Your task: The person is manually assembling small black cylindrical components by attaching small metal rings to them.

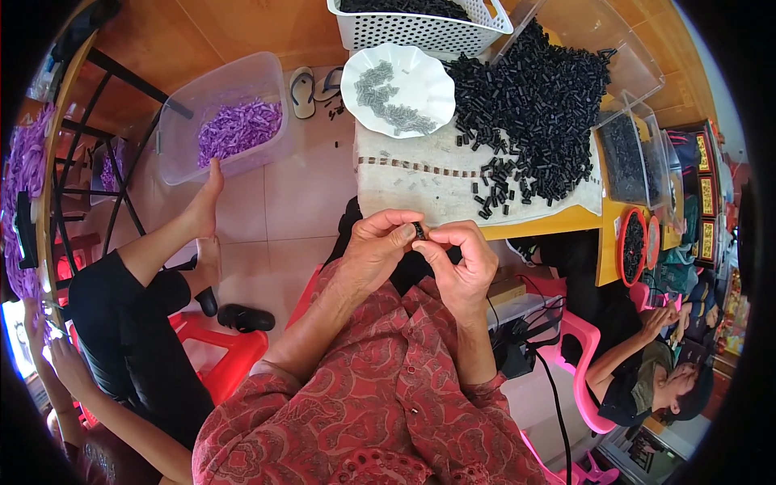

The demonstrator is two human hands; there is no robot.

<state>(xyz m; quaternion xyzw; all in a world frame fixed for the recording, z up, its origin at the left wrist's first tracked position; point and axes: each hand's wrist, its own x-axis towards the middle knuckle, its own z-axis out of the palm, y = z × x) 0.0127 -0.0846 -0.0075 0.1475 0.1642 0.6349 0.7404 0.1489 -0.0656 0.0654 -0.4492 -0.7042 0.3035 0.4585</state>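
Note:
My left hand (pixel 380 244) and my right hand (pixel 459 260) meet in front of my chest, just off the near edge of the table. Between their pinched thumbs and fingers is a small black cylindrical piece (pixel 419 231). Both hands grip it; its finer details are too small to make out. Beyond them, a large pile of similar short black pieces (pixel 537 113) spreads over a white cloth (pixel 388 184). A white scalloped plate (pixel 440 90) holds many small clear pieces (pixel 386 90), and a few more lie loose on the cloth.
A white perforated basket (pixel 420 36) of black pieces stands at the back. Clear bins (pixel 634 158) and a red round tray (pixel 621 250) sit at the right. On the floor, a clear tub (pixel 174 137) holds purple strips. Co-workers sit left and right, near red and pink stools.

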